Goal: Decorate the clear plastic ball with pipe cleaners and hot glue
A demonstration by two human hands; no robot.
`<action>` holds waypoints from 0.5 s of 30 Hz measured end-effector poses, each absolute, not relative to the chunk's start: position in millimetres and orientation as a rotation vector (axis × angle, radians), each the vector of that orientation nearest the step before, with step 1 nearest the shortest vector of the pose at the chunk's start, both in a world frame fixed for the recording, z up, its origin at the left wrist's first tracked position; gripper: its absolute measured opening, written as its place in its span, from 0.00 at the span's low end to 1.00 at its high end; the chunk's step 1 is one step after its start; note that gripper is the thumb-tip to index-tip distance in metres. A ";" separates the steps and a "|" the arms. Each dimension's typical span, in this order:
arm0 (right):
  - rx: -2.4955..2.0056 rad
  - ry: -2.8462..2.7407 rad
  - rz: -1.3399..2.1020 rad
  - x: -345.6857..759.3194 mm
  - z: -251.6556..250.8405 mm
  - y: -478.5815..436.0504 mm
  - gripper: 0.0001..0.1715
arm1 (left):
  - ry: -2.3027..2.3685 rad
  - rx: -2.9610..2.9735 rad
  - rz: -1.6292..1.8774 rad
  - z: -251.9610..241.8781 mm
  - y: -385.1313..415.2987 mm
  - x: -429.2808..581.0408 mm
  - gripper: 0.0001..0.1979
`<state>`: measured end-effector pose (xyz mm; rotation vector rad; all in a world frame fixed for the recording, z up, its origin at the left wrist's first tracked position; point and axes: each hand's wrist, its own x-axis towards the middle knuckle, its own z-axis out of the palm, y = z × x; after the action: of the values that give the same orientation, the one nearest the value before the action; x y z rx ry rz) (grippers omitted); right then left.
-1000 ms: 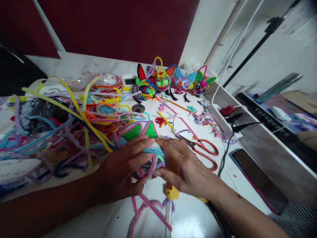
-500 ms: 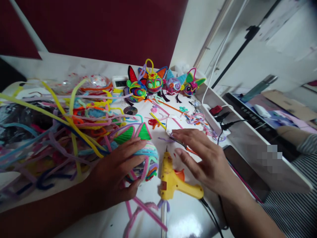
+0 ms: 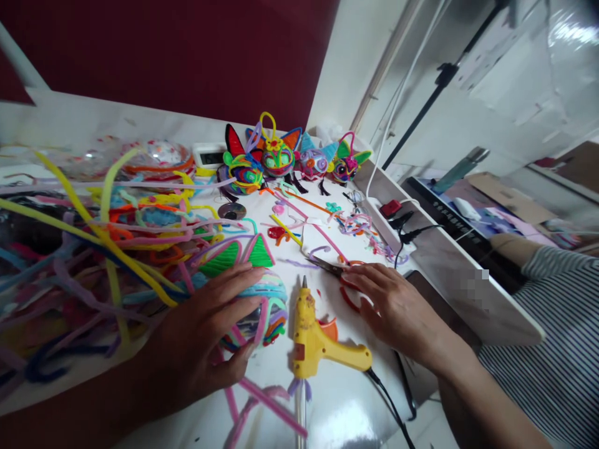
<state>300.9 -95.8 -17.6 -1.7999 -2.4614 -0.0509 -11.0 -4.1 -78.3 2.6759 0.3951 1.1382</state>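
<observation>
The left hand [image 3: 210,324] has its fingers curved around a pipe-cleaner-wrapped ball [image 3: 274,296] on the surface [image 3: 349,396], beside a yellow glue gun [image 3: 306,340]. The right hand [image 3: 397,305] covers the scissors' [image 3: 328,267] handles, grip unclear; best keep the ball steady, blades clear.

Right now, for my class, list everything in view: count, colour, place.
Held ball: one, multicoloured, centre
Glue gun: one, yellow, beside held ball
Scissors: one, orange handles, beyond glue gun
Pipe cleaners: many, mixed, left
Scraps: many, mixed, middle
Eared balls: four, multicoloured, back
Disc: one, dark, behind held ball
Display: one, white, back
Phone: one, dark, right
Bottle: one, grey, far right
Pole: one, black, right
Panel: one, maroon, back
Table: one, white, underneath
Striped cloth: one, grey, right
Left grip: one, bare, on held ball
Right grip: one, bare, at scissors
</observation>
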 end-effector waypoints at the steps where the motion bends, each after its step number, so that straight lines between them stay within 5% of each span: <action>1: -1.753 -2.468 0.005 299.9 -14.9 -102.3 0.24 | 0.400 2.669 1.135 -78.2 -4.2 -11.1 0.33; 7: -1.712 -2.484 0.466 284.8 -7.1 -145.4 0.32 | 0.406 2.694 1.075 -78.9 -2.5 -13.7 0.30; 15: -1.750 -2.581 0.145 255.8 -39.5 -138.5 0.33 | 0.399 2.677 1.134 -78.4 -3.7 -11.9 0.30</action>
<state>255.8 -138.5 -39.5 -1.7501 -2.5809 0.1448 -11.9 -3.7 -78.4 2.6765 0.3986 1.1343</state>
